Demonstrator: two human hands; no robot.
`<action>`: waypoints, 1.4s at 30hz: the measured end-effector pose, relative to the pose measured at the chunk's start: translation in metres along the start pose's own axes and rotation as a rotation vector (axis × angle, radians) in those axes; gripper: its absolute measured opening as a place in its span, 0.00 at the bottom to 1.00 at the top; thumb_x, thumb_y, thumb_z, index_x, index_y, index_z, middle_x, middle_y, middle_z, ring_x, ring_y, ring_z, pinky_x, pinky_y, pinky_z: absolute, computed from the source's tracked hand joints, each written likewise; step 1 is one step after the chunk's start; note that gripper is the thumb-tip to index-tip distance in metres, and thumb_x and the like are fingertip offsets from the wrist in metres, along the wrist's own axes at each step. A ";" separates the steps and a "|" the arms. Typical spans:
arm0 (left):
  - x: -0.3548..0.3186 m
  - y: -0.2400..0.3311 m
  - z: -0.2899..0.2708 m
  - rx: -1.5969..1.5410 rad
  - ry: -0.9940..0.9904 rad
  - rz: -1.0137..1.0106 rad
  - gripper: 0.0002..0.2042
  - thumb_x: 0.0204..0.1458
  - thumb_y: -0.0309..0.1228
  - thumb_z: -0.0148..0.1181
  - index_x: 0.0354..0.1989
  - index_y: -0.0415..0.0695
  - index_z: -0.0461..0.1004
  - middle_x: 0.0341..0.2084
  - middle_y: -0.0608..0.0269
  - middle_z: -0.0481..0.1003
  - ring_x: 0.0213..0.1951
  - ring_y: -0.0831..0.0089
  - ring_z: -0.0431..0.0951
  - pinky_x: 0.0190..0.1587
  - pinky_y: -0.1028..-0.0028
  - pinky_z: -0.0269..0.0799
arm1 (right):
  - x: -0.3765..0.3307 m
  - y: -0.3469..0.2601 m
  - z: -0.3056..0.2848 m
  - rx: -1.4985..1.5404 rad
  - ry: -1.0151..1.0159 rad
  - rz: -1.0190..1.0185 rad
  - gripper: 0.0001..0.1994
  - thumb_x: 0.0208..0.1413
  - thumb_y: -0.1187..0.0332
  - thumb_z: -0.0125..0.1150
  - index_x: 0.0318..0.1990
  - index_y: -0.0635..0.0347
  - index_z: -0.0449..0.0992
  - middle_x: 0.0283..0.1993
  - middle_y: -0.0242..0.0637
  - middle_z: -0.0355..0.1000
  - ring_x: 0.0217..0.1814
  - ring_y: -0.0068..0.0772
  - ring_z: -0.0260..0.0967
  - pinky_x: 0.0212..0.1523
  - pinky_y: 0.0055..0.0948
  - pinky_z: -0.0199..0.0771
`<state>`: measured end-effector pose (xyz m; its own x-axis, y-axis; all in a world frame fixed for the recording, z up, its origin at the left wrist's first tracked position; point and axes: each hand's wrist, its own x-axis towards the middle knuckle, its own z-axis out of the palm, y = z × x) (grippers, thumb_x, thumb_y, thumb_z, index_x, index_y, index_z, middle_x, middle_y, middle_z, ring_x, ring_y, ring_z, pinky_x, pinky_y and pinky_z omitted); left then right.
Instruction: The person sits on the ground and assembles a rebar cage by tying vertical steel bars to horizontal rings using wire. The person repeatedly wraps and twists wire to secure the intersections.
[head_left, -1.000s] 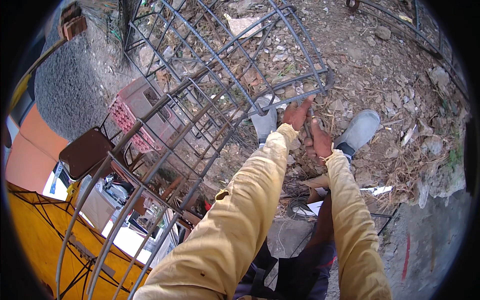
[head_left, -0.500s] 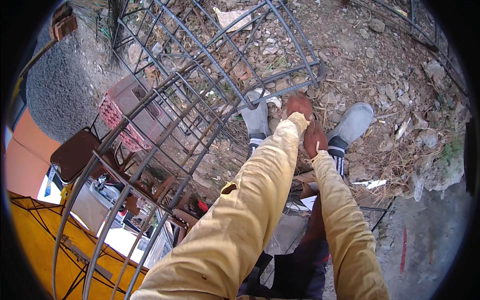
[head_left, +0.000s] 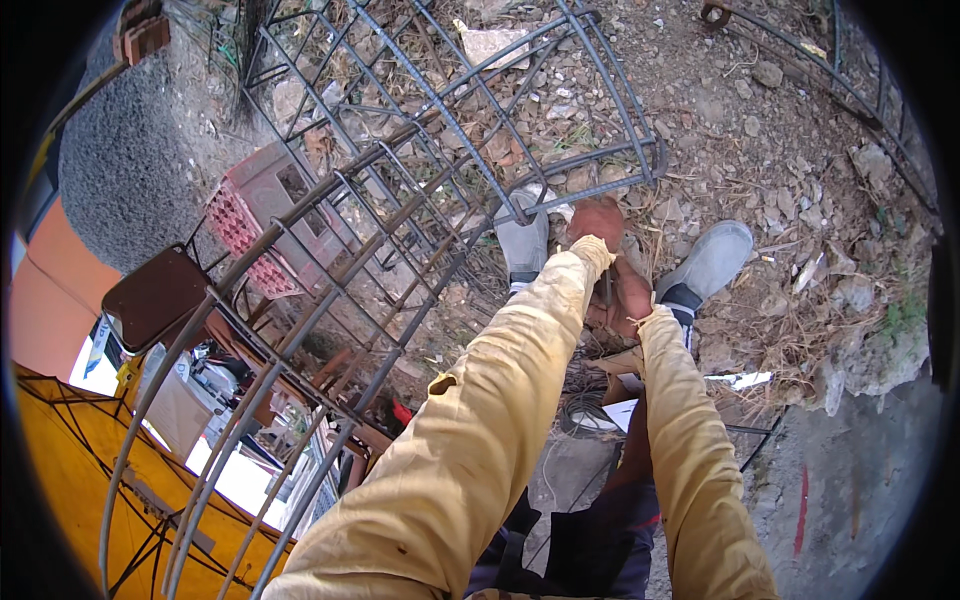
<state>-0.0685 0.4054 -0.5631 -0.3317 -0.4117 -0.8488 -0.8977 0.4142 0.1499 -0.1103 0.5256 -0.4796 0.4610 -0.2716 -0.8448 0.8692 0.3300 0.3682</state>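
A long cage of steel rebar (head_left: pixel 420 190) lies on the ground, running from the lower left to its end ring (head_left: pixel 640 165) by my feet. My left hand (head_left: pixel 596 222) reaches down just below that end ring with its back toward me and its fingers curled under. My right hand (head_left: pixel 632 292) is a little nearer to me, close beside the left wrist, between my two grey shoes (head_left: pixel 712 262). A thin dark piece shows between the hands. What either hand grips is hidden. Both sleeves are yellow.
A pink plastic crate (head_left: pixel 262 225) and a brown chair seat (head_left: pixel 152 295) stand left of the cage. The ground is rubble, stones and dry straw (head_left: pixel 800 200). A coil of wire (head_left: pixel 585 410) lies under my arms. More bent rebar (head_left: pixel 850 90) runs along the upper right.
Both hands stay low at the cage's end ring, with the left hand shifted slightly along it. The view has swung a little, so the cage and shoes sit differently in the picture.
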 end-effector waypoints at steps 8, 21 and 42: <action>-0.054 0.035 -0.044 -0.682 0.293 -0.335 0.24 0.62 0.43 0.45 0.56 0.34 0.64 0.47 0.30 0.71 0.50 0.37 0.71 0.55 0.53 0.66 | -0.007 -0.008 -0.038 -0.388 0.140 -0.071 0.38 0.57 0.30 0.38 0.65 0.47 0.61 0.58 0.40 0.68 0.56 0.40 0.67 0.56 0.44 0.65; -0.078 0.004 -0.013 -0.787 0.191 -0.223 0.19 0.61 0.42 0.48 0.43 0.38 0.78 0.38 0.40 0.77 0.44 0.45 0.76 0.48 0.60 0.68 | 0.014 -0.016 -0.021 -0.707 0.160 -0.421 0.35 0.61 0.41 0.49 0.67 0.55 0.58 0.58 0.41 0.70 0.51 0.42 0.73 0.47 0.48 0.75; -0.104 -0.061 0.000 -1.133 0.323 -0.436 0.14 0.60 0.36 0.54 0.35 0.35 0.78 0.16 0.67 0.71 0.19 0.79 0.67 0.23 0.73 0.62 | 0.036 -0.020 -0.023 -0.488 0.313 -0.294 0.08 0.59 0.73 0.52 0.41 0.67 0.74 0.35 0.50 0.75 0.34 0.42 0.79 0.26 0.40 0.81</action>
<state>0.0205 0.4224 -0.4841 0.1424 -0.5845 -0.7988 -0.6419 -0.6689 0.3750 -0.1149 0.5298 -0.5259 0.0781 -0.1612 -0.9838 0.7357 0.6753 -0.0522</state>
